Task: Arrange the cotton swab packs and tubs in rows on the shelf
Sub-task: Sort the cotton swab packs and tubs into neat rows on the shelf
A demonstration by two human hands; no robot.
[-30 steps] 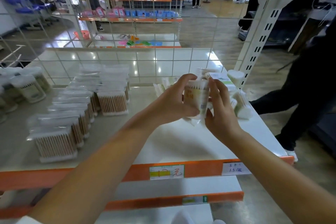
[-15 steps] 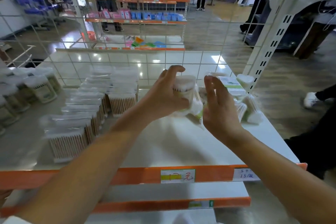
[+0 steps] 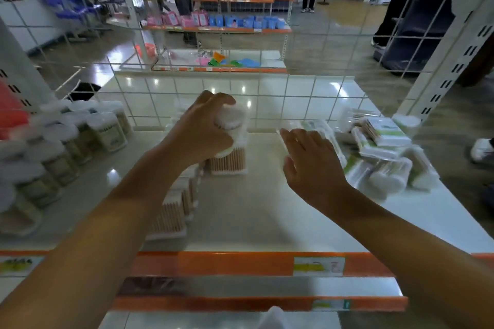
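left hand [image 3: 203, 131] grips one tub [image 3: 231, 120] | right hand [image 3: 311, 165] loose (holds nothing)

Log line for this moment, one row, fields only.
left hand: grips swab pack over back of row | right hand: open, empty, near loose pile | shelf

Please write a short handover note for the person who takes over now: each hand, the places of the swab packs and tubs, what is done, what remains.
Left hand: grip on a clear pack of wooden-stick cotton swabs, above the back pack of the right-hand row.
Right hand: open, holding nothing.
Done: two rows of clear packs mid-shelf; round white-lidded tubs in rows at left.
Left: set down the held pack, then sort the loose pile of green-labelled packs at right.
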